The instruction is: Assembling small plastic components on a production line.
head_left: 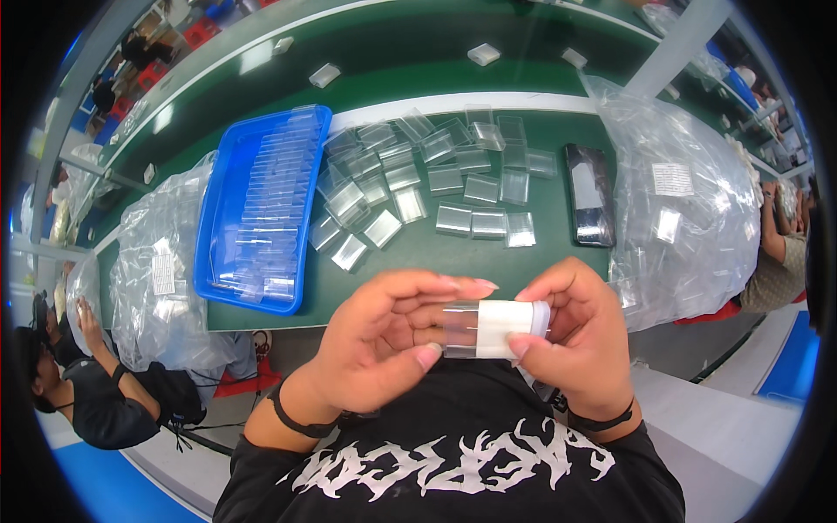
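Observation:
Both hands meet in front of my chest around a small clear plastic sleeve (460, 329). A white block (500, 329) fills its middle, and a pale rounded white piece (540, 318) sits at the right end. My left hand (379, 336) curls round the see-through left end, its thumb at the near edge and some fingers behind. My right hand (580, 336) grips the right end, thumb on the near side of the white block. What the pale piece is, I cannot tell. Many similar clear sleeves (471, 222) lie loose on the green table (392, 279) beyond.
A blue tray (205, 261) with stacked clear sleeves (275, 192) stands left. A black oblong case (590, 196) lies to the right. Large clear plastic bags (697, 200) flank the workplace. Farther off runs a green belt (401, 65) with small white packs (484, 54). A co-worker (100, 392) sits at left.

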A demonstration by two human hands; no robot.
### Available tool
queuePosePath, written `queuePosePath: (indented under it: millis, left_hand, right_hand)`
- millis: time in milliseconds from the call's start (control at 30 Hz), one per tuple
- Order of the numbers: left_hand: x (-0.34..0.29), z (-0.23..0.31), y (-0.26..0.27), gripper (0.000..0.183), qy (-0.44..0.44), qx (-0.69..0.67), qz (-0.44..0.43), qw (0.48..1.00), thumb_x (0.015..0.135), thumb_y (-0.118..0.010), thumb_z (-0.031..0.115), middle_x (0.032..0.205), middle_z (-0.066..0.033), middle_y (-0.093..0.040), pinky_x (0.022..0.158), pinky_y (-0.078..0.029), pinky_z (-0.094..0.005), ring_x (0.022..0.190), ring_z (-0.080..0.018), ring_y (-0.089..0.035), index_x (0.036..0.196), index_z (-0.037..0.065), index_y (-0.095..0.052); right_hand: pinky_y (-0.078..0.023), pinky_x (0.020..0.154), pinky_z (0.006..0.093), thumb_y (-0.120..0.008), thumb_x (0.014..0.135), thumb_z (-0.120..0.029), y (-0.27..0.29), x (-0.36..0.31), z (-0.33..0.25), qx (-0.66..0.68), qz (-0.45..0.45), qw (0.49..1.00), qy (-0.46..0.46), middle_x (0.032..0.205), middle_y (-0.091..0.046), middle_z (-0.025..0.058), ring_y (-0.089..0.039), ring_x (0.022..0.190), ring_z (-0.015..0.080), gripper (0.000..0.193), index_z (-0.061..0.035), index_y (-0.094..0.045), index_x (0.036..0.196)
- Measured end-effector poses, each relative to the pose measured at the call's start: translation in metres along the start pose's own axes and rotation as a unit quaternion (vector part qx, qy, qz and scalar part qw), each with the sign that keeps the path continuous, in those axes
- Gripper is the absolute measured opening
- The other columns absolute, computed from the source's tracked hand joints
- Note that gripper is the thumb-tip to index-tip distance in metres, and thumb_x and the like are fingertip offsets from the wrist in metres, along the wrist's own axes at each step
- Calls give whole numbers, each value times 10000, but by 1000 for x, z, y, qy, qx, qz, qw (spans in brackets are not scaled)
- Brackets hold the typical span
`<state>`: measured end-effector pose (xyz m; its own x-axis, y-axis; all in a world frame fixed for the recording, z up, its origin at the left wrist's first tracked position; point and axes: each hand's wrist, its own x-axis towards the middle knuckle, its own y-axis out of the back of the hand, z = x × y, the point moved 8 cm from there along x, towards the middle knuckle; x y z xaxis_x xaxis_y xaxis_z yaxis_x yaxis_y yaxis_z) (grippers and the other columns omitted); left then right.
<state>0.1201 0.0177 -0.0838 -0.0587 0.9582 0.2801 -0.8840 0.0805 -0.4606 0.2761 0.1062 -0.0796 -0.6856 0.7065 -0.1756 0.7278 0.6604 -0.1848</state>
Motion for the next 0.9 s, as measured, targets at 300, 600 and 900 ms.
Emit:
queuePosePath:
  millis: [300,600,900]
  left_hand:
    - [-5,-25,10,452,192,-81,-4,978,877,-649,-173,1322,-284,-610,963,-616,-487,1184,-387,-670,1312,-83,-566]
    - [-3,-27,13,368,205,-82,-5,975,902,-676,-146,1204,-223,-692,869,-625,-333,1047,-235,-717,1258,-73,-615]
    - [-5,-26,13,346,207,-72,12,976,897,-683,-144,1223,-221,-684,912,-624,-337,1112,-252,-703,1231,-74,-625]
  right_hand:
    - [-541,723,234,-733,846,69,-5,1,11,92,-36,990,-98,960,-678,60,-652,850,76,307,-3,-586,1105]
    - [-530,724,229,-749,861,29,-8,1,15,43,-49,997,-45,976,-690,43,-665,867,69,300,-19,-595,1114]
    - [-527,726,221,-754,866,13,-10,1,16,39,-52,997,-48,981,-688,44,-664,867,67,295,-19,-592,1111]
